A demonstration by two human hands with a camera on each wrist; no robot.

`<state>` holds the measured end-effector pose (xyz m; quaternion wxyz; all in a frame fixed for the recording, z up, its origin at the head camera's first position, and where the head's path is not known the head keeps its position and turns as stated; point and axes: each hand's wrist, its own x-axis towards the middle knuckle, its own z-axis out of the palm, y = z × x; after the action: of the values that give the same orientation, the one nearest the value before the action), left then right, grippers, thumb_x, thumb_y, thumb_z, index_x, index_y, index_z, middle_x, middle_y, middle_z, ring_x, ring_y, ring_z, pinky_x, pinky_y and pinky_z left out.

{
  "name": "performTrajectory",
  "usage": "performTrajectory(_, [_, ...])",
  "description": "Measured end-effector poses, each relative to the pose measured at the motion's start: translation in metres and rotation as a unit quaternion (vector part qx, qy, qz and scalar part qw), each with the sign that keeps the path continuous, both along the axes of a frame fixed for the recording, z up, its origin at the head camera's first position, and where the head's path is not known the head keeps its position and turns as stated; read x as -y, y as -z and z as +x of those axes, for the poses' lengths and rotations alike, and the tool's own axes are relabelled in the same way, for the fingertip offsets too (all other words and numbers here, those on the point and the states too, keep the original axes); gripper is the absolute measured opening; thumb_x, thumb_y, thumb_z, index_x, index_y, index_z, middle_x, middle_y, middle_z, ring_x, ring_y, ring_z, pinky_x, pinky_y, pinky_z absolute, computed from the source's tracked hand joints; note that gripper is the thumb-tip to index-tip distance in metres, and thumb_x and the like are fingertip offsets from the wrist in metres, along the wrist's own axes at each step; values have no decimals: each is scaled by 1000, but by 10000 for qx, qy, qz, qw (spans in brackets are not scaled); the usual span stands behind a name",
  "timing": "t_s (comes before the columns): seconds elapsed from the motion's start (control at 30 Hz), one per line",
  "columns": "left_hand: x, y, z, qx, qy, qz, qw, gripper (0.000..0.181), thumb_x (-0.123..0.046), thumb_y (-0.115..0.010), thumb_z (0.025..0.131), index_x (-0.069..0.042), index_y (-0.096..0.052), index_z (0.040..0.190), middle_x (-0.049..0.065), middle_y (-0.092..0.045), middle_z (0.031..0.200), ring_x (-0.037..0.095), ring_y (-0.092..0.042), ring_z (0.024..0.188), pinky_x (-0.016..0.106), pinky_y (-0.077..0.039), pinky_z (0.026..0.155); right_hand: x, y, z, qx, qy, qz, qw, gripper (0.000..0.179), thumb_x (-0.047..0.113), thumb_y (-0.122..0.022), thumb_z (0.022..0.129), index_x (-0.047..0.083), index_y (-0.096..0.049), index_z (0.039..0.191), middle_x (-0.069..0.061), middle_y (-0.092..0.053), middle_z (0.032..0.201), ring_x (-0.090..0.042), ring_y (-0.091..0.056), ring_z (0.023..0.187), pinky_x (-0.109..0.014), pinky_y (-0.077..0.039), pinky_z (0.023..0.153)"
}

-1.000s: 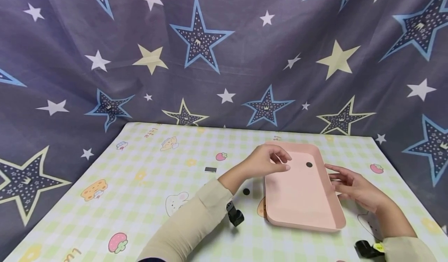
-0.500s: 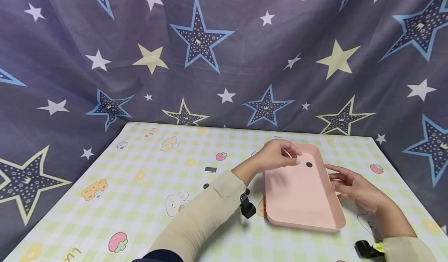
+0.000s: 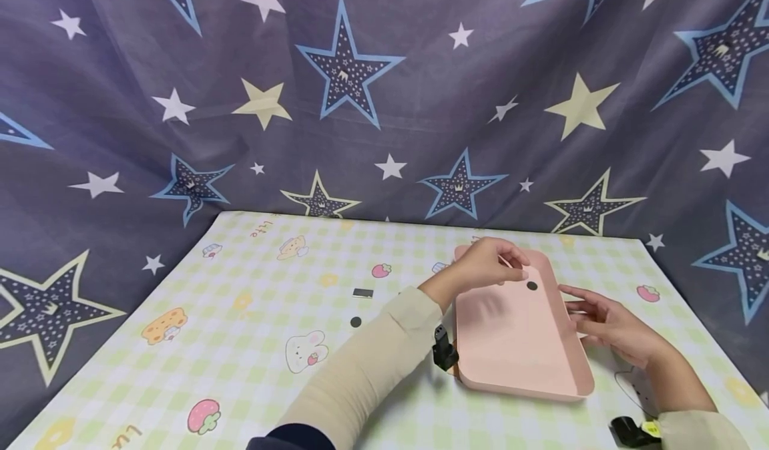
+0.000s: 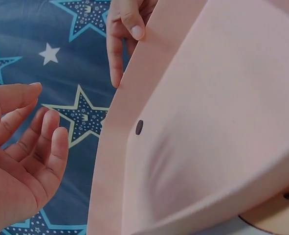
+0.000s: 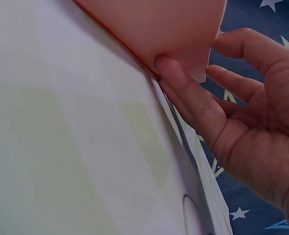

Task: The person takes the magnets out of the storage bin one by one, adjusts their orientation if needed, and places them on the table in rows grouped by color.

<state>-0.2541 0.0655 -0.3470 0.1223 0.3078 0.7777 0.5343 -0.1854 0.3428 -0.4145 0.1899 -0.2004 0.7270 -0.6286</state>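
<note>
A shallow pink tray [image 3: 517,340] lies on the table, with one small black disc [image 3: 532,286] on its floor near the far right corner. My left hand [image 3: 489,263] hovers over the far part of the tray, close to that disc. Its fingers are loosely bent, and the left wrist view shows nothing between thumb and fingers. Against the outside of the tray's right wall rests my right hand [image 3: 613,323]; in the right wrist view its fingertips [image 5: 166,63] touch the pink wall from outside, without curling round it.
Left of the tray, another black disc [image 3: 356,322] and a small dark rectangular piece [image 3: 363,293] lie on the checked tablecloth [image 3: 258,356]. Black wrist cameras [image 3: 444,350] hang from both sleeves. A star-patterned curtain [image 3: 384,103] stands behind the table.
My left hand has moved right over the tray, toward the disc inside. A disc left of the tray is now covered by my left sleeve, while another is uncovered. The right hand stays put.
</note>
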Motion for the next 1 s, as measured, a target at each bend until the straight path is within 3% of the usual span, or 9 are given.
performTrajectory(0.5, [-24,13,-12,378,-304,174,9987,17,0,-72,85,3,-72,101,2,-66,78,3,-56,62,21,-53,55,-1,1,0,-5,-45,-35,10000,60,1,-47,101,2,-20,154,-5,-56,130,-17,-61,112,-42,-56,83])
performTrajectory(0.8, [-35,37,-21,704,-677,176,9951,16,2,-72,83,4,-72,99,-3,-63,69,5,-55,58,27,-55,57,-1,2,0,38,-73,-88,9999,60,0,-47,101,4,-21,155,-3,-57,130,-16,-61,113,-42,-56,84])
performTrajectory(1.0, [-42,48,-23,893,-1088,240,9898,19,6,-72,81,5,-73,100,-5,-61,67,5,-54,56,21,-51,54,-1,1,0,23,-78,-94,9999,60,0,-47,101,4,-20,155,-2,-57,130,-16,-61,113,-42,-56,84])
